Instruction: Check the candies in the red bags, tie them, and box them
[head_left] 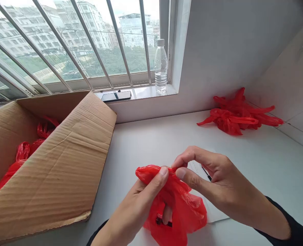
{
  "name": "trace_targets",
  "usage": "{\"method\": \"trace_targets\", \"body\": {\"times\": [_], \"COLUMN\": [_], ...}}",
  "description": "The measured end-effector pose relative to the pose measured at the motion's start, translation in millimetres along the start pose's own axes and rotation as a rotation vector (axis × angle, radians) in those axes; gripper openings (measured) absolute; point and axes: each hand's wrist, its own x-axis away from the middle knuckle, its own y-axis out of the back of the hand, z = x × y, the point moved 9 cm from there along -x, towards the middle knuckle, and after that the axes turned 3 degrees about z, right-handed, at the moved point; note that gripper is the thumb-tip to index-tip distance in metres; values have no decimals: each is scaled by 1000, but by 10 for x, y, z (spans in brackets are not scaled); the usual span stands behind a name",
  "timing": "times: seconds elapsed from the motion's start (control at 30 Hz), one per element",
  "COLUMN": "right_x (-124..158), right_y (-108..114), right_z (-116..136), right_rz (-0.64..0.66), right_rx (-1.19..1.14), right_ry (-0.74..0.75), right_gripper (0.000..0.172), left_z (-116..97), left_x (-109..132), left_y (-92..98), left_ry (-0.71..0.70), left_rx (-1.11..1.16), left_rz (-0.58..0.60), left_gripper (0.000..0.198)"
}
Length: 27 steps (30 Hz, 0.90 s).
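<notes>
A thin red plastic bag (pixel 189 215) hangs between my two hands, low in the middle of the view. My left hand (pixel 148 198) grips its bunched upper part, thumb on top. The fingertips of my right hand (pixel 208 174) pinch the bag close beside the left thumb. Through a gap in the red plastic a small dark object (pixel 159 220) shows; its kind is unclear. Below my right hand lies a white sheet of paper (pixel 215 210) with faint print, and a black pen (pixel 206 173) partly hidden by that hand.
An open cardboard box (pixel 64 164) holding red bags (pixel 23 150) stands at the left. Crumpled red bags (pixel 233 116) lie on the white table (pixel 141 136) at the back right. A phone (pixel 116 96) and a water bottle (pixel 161 68) occupy the sill of the barred window.
</notes>
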Motion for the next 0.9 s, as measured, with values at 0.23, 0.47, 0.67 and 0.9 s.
{"method": "trace_targets", "body": {"times": [0.23, 0.47, 0.67, 0.9], "right_x": [151, -10, -21, -70], "right_y": [-158, -394, -582, -579], "right_z": [11, -384, -694, -690], "right_rz": [60, 207, 309, 321], "right_rx": [15, -188, -372, -444], "right_ry": [91, -59, -261, -193], "right_gripper": [10, 37, 35, 23], "left_z": [-12, -50, -291, -94], "left_x": [-59, 40, 219, 281], "left_y": [36, -6, 31, 57], "left_ry": [18, -190, -912, -972], "left_rx": [52, -362, -901, -1121], "left_rz": [132, 228, -110, -93], "left_gripper": [28, 10, 40, 55]}}
